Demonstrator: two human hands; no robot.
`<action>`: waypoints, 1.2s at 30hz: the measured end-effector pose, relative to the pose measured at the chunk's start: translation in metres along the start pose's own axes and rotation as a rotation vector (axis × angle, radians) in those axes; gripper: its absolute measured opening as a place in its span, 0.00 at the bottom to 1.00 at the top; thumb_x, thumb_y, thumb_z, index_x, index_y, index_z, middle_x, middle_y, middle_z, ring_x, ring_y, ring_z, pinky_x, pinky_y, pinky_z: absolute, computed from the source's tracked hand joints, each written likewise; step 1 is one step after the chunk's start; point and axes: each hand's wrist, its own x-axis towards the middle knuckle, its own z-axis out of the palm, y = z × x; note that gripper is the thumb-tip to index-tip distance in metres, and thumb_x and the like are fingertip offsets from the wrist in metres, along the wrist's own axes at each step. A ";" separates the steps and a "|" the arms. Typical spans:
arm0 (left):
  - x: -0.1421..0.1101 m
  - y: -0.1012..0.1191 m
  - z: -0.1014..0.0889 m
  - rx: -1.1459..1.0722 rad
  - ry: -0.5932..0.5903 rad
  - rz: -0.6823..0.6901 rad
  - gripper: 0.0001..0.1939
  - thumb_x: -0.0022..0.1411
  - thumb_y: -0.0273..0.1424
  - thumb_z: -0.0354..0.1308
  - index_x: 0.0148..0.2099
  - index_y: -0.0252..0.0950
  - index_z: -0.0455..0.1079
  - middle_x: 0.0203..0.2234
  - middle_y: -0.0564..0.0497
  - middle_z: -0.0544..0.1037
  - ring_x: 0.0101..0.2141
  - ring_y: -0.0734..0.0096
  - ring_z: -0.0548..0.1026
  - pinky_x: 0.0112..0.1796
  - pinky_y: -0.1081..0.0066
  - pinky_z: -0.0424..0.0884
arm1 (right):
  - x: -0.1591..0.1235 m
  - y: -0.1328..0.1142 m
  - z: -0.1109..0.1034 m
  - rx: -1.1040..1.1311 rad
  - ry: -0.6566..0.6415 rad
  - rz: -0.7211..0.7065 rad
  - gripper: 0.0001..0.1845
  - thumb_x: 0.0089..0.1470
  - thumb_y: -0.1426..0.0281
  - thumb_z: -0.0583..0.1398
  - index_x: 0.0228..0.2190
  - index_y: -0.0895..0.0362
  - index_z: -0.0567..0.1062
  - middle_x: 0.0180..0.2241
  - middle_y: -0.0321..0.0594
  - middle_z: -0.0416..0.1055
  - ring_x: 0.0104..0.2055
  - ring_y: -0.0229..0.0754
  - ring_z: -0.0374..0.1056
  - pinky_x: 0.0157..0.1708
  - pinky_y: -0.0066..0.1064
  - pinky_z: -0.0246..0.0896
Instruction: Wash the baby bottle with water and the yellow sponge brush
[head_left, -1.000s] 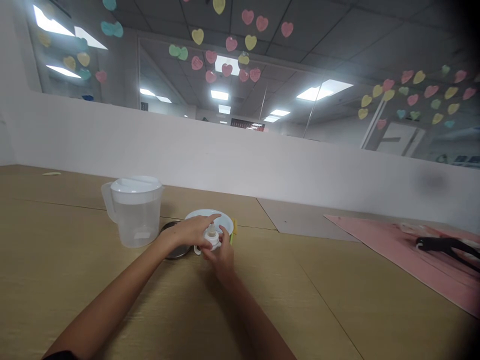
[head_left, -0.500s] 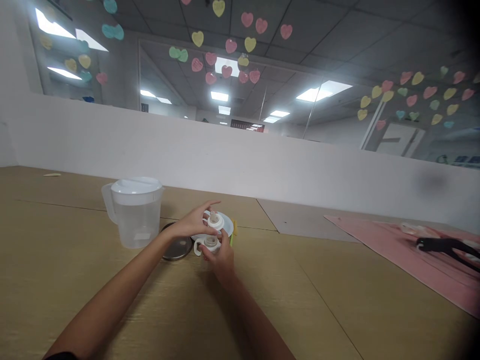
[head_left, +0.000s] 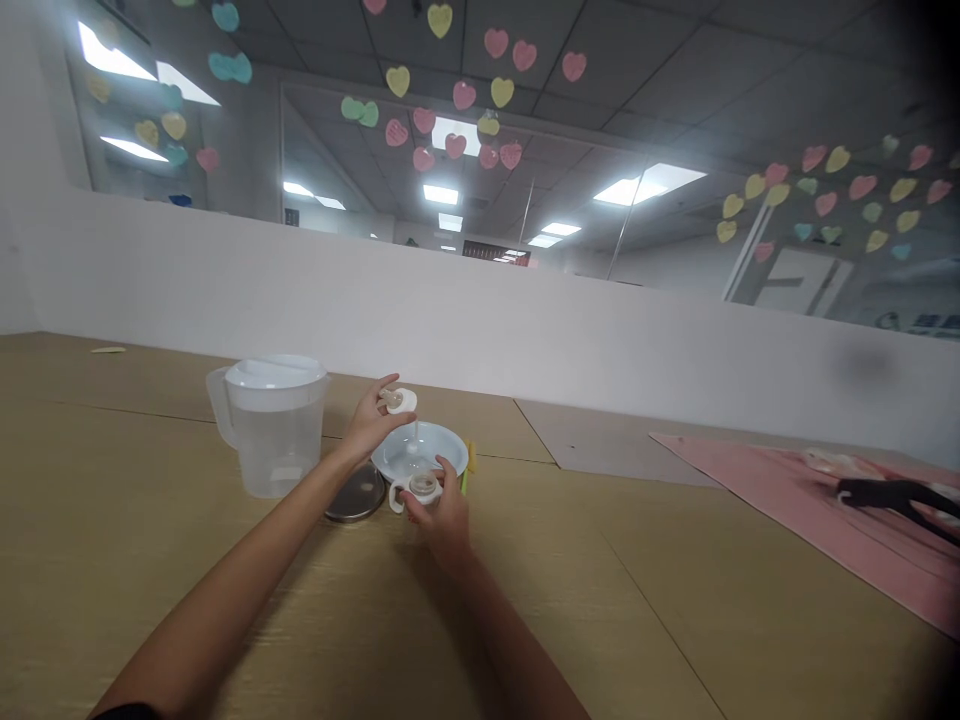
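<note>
My left hand pinches the teat cap of a baby bottle between thumb and fingers. The white collar is tilted, its clear teat points left, and a thin straw hangs down from it. In my right hand is the baby bottle, its round mouth uncovered and facing up, with a white side handle sticking out to the left. Cap and bottle are apart. A pale blue-white bowl stands just behind the bottle, under the hanging straw. The fingers behind the bottle are partly hidden.
Left of the bowl lies a round metal lid or dish, partly behind my left forearm. A clear pitcher with a white lid stands further left. A yellow-green item shows beside the bowl. A pink mat bears a black-handled tool.
My left hand has lifted the teat cap off the bottle and carried it up and left, drawing out the straw. My right hand with the bottle has stayed almost in place.
</note>
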 end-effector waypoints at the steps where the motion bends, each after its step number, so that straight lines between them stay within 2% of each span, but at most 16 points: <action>1: 0.002 -0.005 0.000 0.039 0.023 0.011 0.41 0.43 0.31 0.65 0.60 0.41 0.54 0.40 0.51 0.68 0.35 0.73 0.72 0.37 0.72 0.70 | 0.000 0.000 0.000 -0.003 0.002 -0.004 0.36 0.44 0.59 0.63 0.53 0.57 0.62 0.38 0.40 0.72 0.39 0.43 0.70 0.38 0.31 0.64; 4: 0.007 -0.025 -0.001 0.209 0.080 0.089 0.40 0.43 0.31 0.64 0.59 0.39 0.55 0.42 0.50 0.65 0.35 0.73 0.72 0.37 0.71 0.70 | 0.000 0.002 0.001 -0.006 0.010 -0.020 0.35 0.44 0.60 0.63 0.53 0.57 0.62 0.37 0.41 0.72 0.38 0.43 0.70 0.38 0.31 0.64; 7: 0.010 -0.046 -0.001 0.470 0.089 0.202 0.37 0.43 0.28 0.62 0.57 0.37 0.58 0.42 0.49 0.65 0.40 0.68 0.70 0.43 0.66 0.69 | -0.001 0.003 0.002 -0.013 0.012 -0.037 0.35 0.45 0.60 0.63 0.53 0.56 0.62 0.37 0.41 0.72 0.38 0.43 0.70 0.38 0.32 0.64; 10: 0.008 -0.058 -0.001 0.702 -0.016 0.224 0.35 0.45 0.23 0.59 0.58 0.38 0.58 0.42 0.48 0.66 0.45 0.64 0.68 0.49 0.63 0.65 | -0.001 0.004 0.002 -0.033 0.007 -0.043 0.35 0.45 0.60 0.63 0.54 0.56 0.62 0.37 0.40 0.72 0.37 0.43 0.70 0.38 0.32 0.64; 13: 0.004 -0.062 -0.002 0.788 -0.167 0.148 0.34 0.46 0.24 0.59 0.57 0.36 0.58 0.45 0.45 0.67 0.47 0.61 0.67 0.50 0.62 0.63 | 0.000 0.004 0.001 -0.038 0.005 -0.039 0.35 0.45 0.60 0.63 0.53 0.57 0.62 0.37 0.40 0.72 0.37 0.43 0.70 0.38 0.32 0.64; 16: 0.003 -0.062 -0.003 0.789 -0.250 0.095 0.33 0.47 0.29 0.61 0.57 0.36 0.59 0.46 0.45 0.69 0.47 0.60 0.68 0.49 0.63 0.64 | 0.000 0.003 0.001 -0.022 -0.016 -0.031 0.35 0.45 0.60 0.63 0.53 0.57 0.62 0.37 0.41 0.72 0.39 0.44 0.70 0.40 0.32 0.64; 18: 0.002 -0.061 -0.003 0.769 -0.264 0.053 0.33 0.48 0.33 0.61 0.57 0.37 0.58 0.44 0.46 0.72 0.44 0.61 0.70 0.46 0.64 0.66 | 0.000 0.002 0.000 -0.018 -0.031 -0.022 0.34 0.45 0.60 0.63 0.53 0.57 0.62 0.38 0.42 0.72 0.40 0.44 0.70 0.41 0.33 0.64; 21: 0.001 -0.058 -0.003 0.744 -0.278 -0.023 0.36 0.48 0.41 0.61 0.58 0.33 0.57 0.40 0.45 0.73 0.40 0.61 0.72 0.40 0.66 0.68 | 0.000 0.001 -0.002 -0.040 -0.039 -0.026 0.33 0.46 0.60 0.63 0.52 0.57 0.63 0.41 0.43 0.72 0.42 0.45 0.69 0.43 0.34 0.64; 25: -0.001 -0.051 -0.003 0.854 -0.272 0.034 0.35 0.52 0.46 0.57 0.57 0.31 0.58 0.38 0.44 0.74 0.38 0.59 0.73 0.38 0.66 0.68 | 0.000 0.002 -0.002 -0.086 -0.017 -0.106 0.28 0.47 0.61 0.62 0.50 0.57 0.66 0.45 0.44 0.71 0.45 0.45 0.68 0.45 0.34 0.63; 27: -0.001 -0.047 -0.003 0.903 -0.249 0.078 0.30 0.54 0.43 0.57 0.55 0.33 0.60 0.41 0.43 0.73 0.41 0.58 0.72 0.42 0.65 0.66 | 0.001 0.003 -0.001 -0.097 0.006 -0.139 0.27 0.47 0.62 0.62 0.49 0.57 0.67 0.45 0.45 0.71 0.46 0.46 0.68 0.46 0.34 0.63; 30: -0.002 -0.040 -0.004 0.968 -0.252 0.162 0.22 0.54 0.31 0.58 0.52 0.37 0.64 0.47 0.44 0.70 0.47 0.59 0.68 0.48 0.64 0.63 | 0.001 0.004 0.000 -0.103 0.021 -0.179 0.26 0.48 0.61 0.62 0.48 0.58 0.68 0.43 0.46 0.72 0.45 0.46 0.69 0.45 0.33 0.63; 33: -0.004 -0.030 -0.004 1.132 -0.286 0.289 0.22 0.52 0.21 0.57 0.50 0.39 0.66 0.48 0.45 0.68 0.50 0.61 0.67 0.50 0.66 0.62 | 0.001 0.004 0.000 -0.116 0.027 -0.217 0.25 0.49 0.59 0.61 0.47 0.59 0.68 0.42 0.46 0.72 0.44 0.45 0.69 0.43 0.33 0.64; 36: -0.007 -0.019 -0.005 1.271 -0.306 0.307 0.22 0.52 0.20 0.56 0.50 0.40 0.67 0.46 0.45 0.69 0.47 0.60 0.69 0.47 0.66 0.64 | 0.001 0.004 0.000 -0.140 0.037 -0.231 0.24 0.51 0.57 0.59 0.46 0.58 0.69 0.41 0.45 0.73 0.43 0.45 0.69 0.42 0.33 0.64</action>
